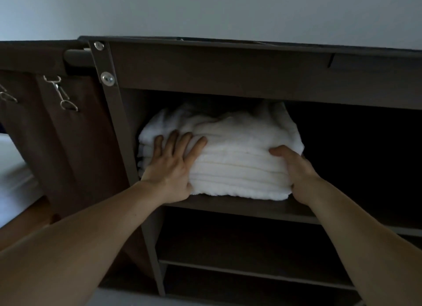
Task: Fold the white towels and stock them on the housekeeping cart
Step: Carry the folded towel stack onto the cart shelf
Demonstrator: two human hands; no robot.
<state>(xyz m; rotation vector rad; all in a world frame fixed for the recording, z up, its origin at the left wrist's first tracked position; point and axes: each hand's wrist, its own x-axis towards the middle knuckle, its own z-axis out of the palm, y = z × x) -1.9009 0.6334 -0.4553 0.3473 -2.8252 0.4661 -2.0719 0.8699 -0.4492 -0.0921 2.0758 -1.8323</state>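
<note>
Two hands settle a stack of white towels on the top shelf of a dark cart.

The cart fills most of the view under a pale wall, with bare lower shelves beneath. A brown cloth bag hangs at its left side. The stack of towels lies folded on the top shelf, pushed to the left end of that compartment, close against the corner post. The left hand lies flat, fingers spread, pressing the stack's front left. The right hand clasps the stack's right end, thumb on the front and fingers hidden round the side. A metal clip hangs on the bag, and a bolt sits in the post.
</note>
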